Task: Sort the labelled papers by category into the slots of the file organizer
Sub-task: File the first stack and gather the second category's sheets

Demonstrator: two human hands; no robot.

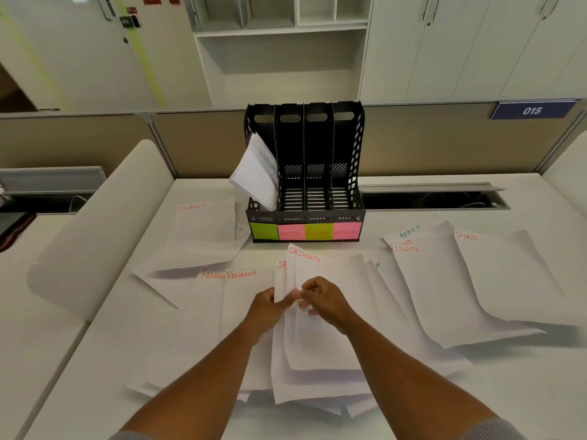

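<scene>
Both hands meet over the middle of the white desk (476, 392). The left hand (265, 308) and the right hand (324, 298) pinch the same small bundle of sheets headed SPORTS (305, 268), fingers closed on its lower part, lifting its top edge toward the file organizer (305, 173). The organizer stands upright at the back of the desk, four slots with sticky notes (306, 231) on the front: green, pink SPORTS, yellow-green FINANCE, pink ADMIN. A stack of paper (257, 173) leans in the leftmost slot. Loose sheets marked FINANCE (203, 236) lie left; ADMIN and SPORTS sheets (495, 274) lie right.
</scene>
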